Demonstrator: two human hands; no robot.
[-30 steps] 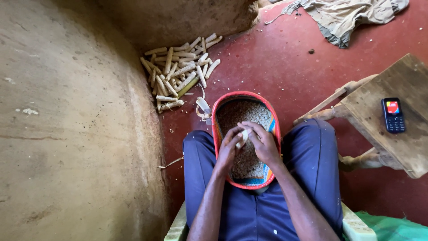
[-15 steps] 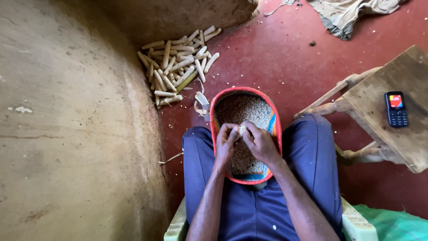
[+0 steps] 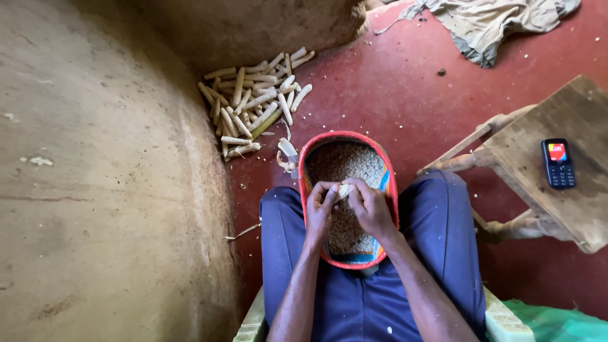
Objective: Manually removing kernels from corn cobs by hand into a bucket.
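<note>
Wall of bare earthen plaster fills the left half of the head view, curving round to the top. Red floor takes up the rest, with a crumpled cloth at its upper edge. A rough wooden stool stands to the right, and a small dark phone lies on its seat. The person sits with blue-trousered legs apart, and a red-rimmed basket full of loose maize kernels rests between the knees. A heap of stripped cobs lies on the floor in the corner beyond the basket, well apart from the hands.

Both hands meet over the middle of the basket. The left hand curls its fingers inward, and the right hand does the same from the other side. Between them sits a pale maize cob, mostly covered; only a short piece shows between the thumbs and fingertips of both hands, which close on it. The cob is held just above the kernels, near the basket's centre.
</note>
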